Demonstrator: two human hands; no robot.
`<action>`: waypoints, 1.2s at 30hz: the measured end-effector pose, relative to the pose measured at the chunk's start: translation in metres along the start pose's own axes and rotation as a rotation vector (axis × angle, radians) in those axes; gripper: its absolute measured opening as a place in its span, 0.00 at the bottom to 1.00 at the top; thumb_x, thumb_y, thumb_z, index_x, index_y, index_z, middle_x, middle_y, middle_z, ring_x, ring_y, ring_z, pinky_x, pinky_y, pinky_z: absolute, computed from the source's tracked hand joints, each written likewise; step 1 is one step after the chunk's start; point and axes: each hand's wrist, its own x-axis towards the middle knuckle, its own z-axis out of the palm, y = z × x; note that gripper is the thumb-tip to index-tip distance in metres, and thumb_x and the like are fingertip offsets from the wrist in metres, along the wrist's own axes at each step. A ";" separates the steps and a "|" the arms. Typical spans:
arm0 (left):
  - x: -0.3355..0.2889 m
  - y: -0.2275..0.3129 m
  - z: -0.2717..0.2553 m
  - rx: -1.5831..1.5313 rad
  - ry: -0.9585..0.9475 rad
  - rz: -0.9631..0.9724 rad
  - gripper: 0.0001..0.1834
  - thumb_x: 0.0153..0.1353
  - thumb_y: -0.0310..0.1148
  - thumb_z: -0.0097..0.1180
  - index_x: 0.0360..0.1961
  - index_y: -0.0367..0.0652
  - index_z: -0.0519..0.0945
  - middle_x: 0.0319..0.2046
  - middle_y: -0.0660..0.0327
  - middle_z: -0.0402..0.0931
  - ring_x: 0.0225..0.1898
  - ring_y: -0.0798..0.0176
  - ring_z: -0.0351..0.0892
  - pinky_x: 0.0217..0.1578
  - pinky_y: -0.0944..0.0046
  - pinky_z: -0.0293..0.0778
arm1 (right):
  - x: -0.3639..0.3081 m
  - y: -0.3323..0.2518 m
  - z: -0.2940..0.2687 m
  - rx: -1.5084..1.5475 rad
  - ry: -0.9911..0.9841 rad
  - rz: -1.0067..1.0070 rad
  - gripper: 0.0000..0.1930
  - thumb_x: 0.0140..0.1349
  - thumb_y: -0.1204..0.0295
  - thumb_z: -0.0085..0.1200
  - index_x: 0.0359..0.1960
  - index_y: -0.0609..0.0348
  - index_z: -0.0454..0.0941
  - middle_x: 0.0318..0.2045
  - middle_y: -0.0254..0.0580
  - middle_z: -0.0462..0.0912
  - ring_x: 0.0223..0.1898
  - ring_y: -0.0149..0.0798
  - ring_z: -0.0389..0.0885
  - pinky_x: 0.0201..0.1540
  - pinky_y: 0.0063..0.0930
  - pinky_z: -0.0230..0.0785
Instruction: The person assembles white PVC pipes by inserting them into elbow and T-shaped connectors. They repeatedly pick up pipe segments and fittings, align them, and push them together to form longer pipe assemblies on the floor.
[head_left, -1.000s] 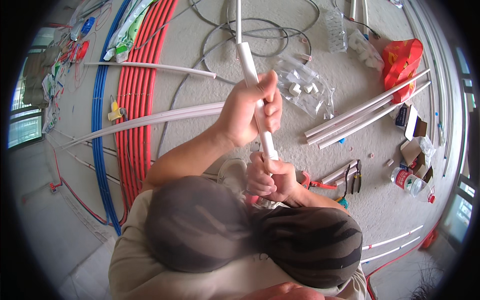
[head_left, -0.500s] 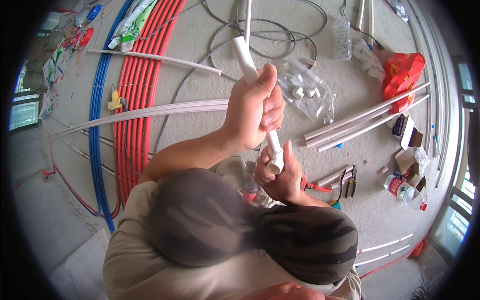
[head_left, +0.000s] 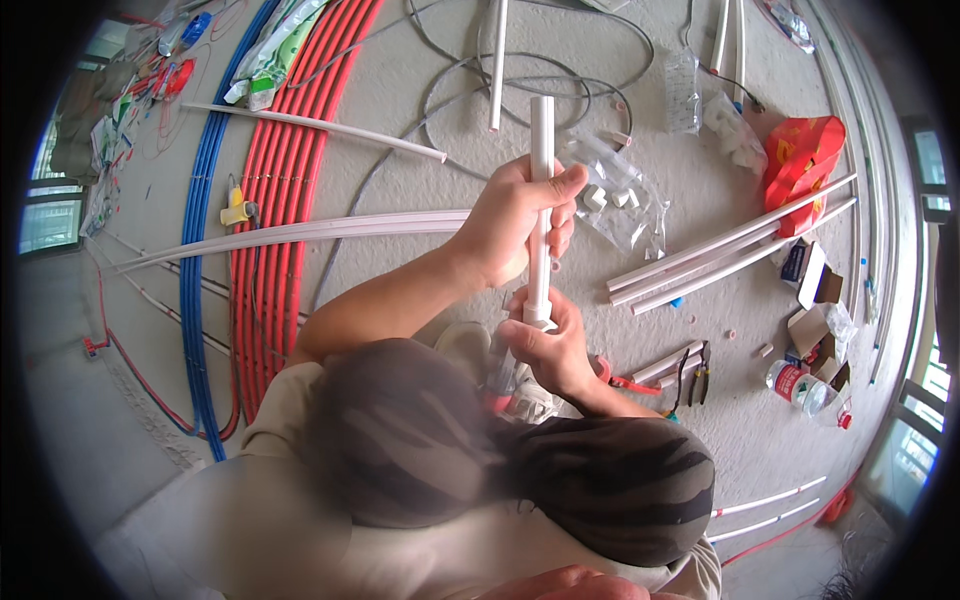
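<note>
A short white plastic pipe [head_left: 543, 130] stands nearly straight up and down in the picture, in front of my knees. My left hand [head_left: 522, 222] is wrapped round its middle, the thumb lying across the pipe. At the pipe's lower end sits a white pipe fitting [head_left: 538, 314]. My right hand [head_left: 552, 348] is closed round this fitting, its thumb pressed over the lower part. The fitting's far opening is hidden by the fingers. Close to the right forearm, a red-handled tool [head_left: 628, 386] lies on the floor.
Blue pipes [head_left: 193, 255] and red pipes [head_left: 268, 250] run along the left. A clear bag [head_left: 622, 215] of white fittings, loose white pipes [head_left: 735, 240], pliers [head_left: 704, 372] and a plastic bottle [head_left: 800, 387] lie to the right. Grey cable [head_left: 425, 110] coils ahead.
The pipe has swung from leaning left to nearly upright. The fitting's open end, which showed before, is now turned out of sight in my right hand. Both hands keep their hold.
</note>
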 end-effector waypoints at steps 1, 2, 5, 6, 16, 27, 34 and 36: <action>0.001 -0.002 -0.002 0.007 -0.033 0.008 0.19 0.73 0.44 0.63 0.29 0.50 0.69 0.20 0.68 0.66 0.18 0.70 0.66 0.20 0.67 0.63 | -0.001 -0.001 0.003 0.081 0.037 0.021 0.13 0.60 0.80 0.66 0.43 0.62 0.75 0.28 0.31 0.75 0.20 0.24 0.69 0.21 0.20 0.58; 0.003 -0.004 -0.006 0.014 -0.066 0.017 0.20 0.73 0.44 0.62 0.28 0.50 0.68 0.19 0.67 0.66 0.17 0.70 0.66 0.19 0.66 0.63 | -0.002 0.002 0.002 0.099 0.036 0.011 0.13 0.60 0.80 0.65 0.42 0.62 0.75 0.27 0.31 0.75 0.20 0.24 0.69 0.21 0.20 0.57; 0.002 -0.017 -0.009 0.002 -0.137 0.053 0.22 0.74 0.44 0.60 0.25 0.50 0.67 0.17 0.67 0.64 0.15 0.69 0.66 0.17 0.65 0.62 | -0.007 0.008 0.004 0.130 0.058 -0.007 0.11 0.60 0.82 0.63 0.41 0.62 0.74 0.25 0.31 0.73 0.19 0.24 0.68 0.20 0.21 0.56; 0.001 -0.023 -0.009 -0.011 -0.153 0.065 0.22 0.74 0.44 0.60 0.24 0.50 0.67 0.16 0.67 0.63 0.15 0.69 0.65 0.16 0.65 0.62 | -0.009 0.010 0.003 0.132 0.050 -0.004 0.11 0.60 0.82 0.63 0.41 0.62 0.74 0.26 0.31 0.73 0.20 0.24 0.68 0.21 0.21 0.56; -0.036 -0.028 0.008 0.138 -0.331 0.287 0.21 0.70 0.38 0.68 0.27 0.49 0.67 0.19 0.66 0.68 0.17 0.71 0.68 0.20 0.66 0.65 | -0.018 0.020 -0.011 -0.325 -0.004 -0.277 0.13 0.60 0.78 0.63 0.46 0.60 0.77 0.39 0.36 0.80 0.41 0.28 0.77 0.43 0.28 0.70; -0.058 -0.026 0.019 0.820 -0.802 1.062 0.23 0.56 0.39 0.74 0.23 0.44 0.68 0.20 0.60 0.69 0.17 0.57 0.73 0.16 0.56 0.58 | 0.012 -0.030 0.024 -0.405 -0.312 -0.978 0.13 0.46 0.64 0.73 0.30 0.52 0.82 0.30 0.39 0.85 0.32 0.45 0.84 0.36 0.37 0.73; -0.058 -0.027 0.022 0.754 -0.897 1.158 0.26 0.58 0.39 0.72 0.23 0.45 0.63 0.19 0.61 0.66 0.16 0.56 0.71 0.17 0.55 0.56 | -0.001 -0.010 -0.007 -0.742 -0.279 -0.914 0.20 0.43 0.68 0.71 0.41 0.55 0.83 0.40 0.44 0.80 0.45 0.53 0.78 0.46 0.43 0.73; -0.058 -0.026 0.022 0.767 -0.887 1.135 0.25 0.59 0.39 0.72 0.23 0.45 0.64 0.20 0.60 0.67 0.16 0.55 0.71 0.18 0.55 0.58 | 0.002 -0.007 -0.012 -0.826 -0.268 -0.920 0.23 0.42 0.69 0.70 0.44 0.56 0.83 0.44 0.46 0.79 0.49 0.56 0.76 0.49 0.44 0.73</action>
